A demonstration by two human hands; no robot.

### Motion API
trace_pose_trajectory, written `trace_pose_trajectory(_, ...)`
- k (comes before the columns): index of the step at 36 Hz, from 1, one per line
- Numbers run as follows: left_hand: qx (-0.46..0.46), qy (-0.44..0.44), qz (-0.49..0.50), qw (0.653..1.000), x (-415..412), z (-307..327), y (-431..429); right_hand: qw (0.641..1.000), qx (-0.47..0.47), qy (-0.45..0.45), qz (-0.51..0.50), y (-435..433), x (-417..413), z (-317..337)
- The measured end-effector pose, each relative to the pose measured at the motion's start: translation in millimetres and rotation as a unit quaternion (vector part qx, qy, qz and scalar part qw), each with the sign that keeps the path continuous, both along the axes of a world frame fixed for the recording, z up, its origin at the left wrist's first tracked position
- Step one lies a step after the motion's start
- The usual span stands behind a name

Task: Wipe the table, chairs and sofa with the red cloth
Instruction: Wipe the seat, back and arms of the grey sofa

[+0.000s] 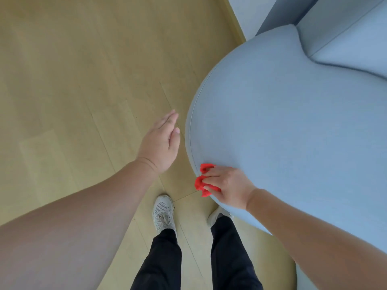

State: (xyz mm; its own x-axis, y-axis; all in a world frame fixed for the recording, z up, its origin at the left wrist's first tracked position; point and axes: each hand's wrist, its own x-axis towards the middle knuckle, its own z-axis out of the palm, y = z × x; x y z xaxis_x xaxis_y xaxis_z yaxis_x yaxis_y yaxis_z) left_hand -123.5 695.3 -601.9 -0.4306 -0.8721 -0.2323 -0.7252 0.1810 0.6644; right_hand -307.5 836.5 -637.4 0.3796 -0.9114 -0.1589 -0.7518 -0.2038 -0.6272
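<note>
One hand working: right hand (pixel 227 186) grips bunched red cloth (pixel 201 183) on sofa (pixel 282 126) near edge; left hand (pixel 161 141) open, idle. Flatten cloth, overlap strokes.

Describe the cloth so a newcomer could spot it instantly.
Start at the big pale-blue sofa filling the right side. At its near, lower-left edge, the right hand holds a crumpled cloth against the fabric. It is the only bright red thing in view.
</note>
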Motion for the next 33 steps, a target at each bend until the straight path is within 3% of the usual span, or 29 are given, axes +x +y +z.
trace_pose_trajectory(2,0.018,0.039,0.018,0.999,-11.8,24.7,7.3,0.98,0.071,-0.036,-0.182,14.7,1.0,35.5)
trace_pose_trajectory(3,0.027,0.066,0.025,0.997,-20.3,40.4,11.0,0.946,0.109,-0.084,-0.293,16.2,3.4,59.1)
trace_pose_trajectory(6,0.062,0.163,0.062,0.983,-53.9,96.7,17.4,0.772,0.136,-0.271,-0.559,2.6,13.5,143.6)
trace_pose_trajectory(8,0.086,0.217,0.103,0.967,-77.4,145.0,17.4,0.709,0.114,-0.336,-0.609,-11.9,25.5,199.4)
trace_pose_trajectory(10,0.1,0.259,0.124,0.953,-98.3,200.6,19.7,0.679,0.065,-0.395,-0.615,-22.3,42.4,249.4)
trace_pose_trajectory(13,0.187,0.312,0.107,0.925,-119.8,291.2,34.6,0.601,0.023,-0.479,-0.639,-29.7,55.1,323.4)
trace_pose_trajectory(15,0.254,0.295,0.068,0.919,-127.2,340.2,46.2,0.56,0.003,-0.513,-0.65,-27.3,51.4,365.8)
trace_pose_trajectory(19,0.314,0.29,-0.026,0.904,-139.3,431.2,72.0,0.525,-0.073,-0.538,-0.655,-13.4,30.7,451.8)
trace_pose_trajectory(23,0.275,0.302,-0.157,0.899,-158.1,500.4,111.6,0.466,-0.177,-0.542,-0.676,13.8,3.6,521.7)
trace_pose_trajectory(27,0.238,0.28,-0.333,0.869,-172.2,539.5,149.9,0.429,-0.224,-0.509,-0.712,62.6,-27.9,566.9)
trace_pose_trajectory(31,0.166,0.251,-0.441,0.846,-175.4,567.9,180.8,0.468,-0.197,-0.486,-0.711,122.2,-52.1,600.6)
trace_pose_trajectory(33,0.139,0.258,-0.441,0.849,-177.6,576.0,190.1,0.487,-0.175,-0.539,-0.664,150.9,-61.4,606.8)
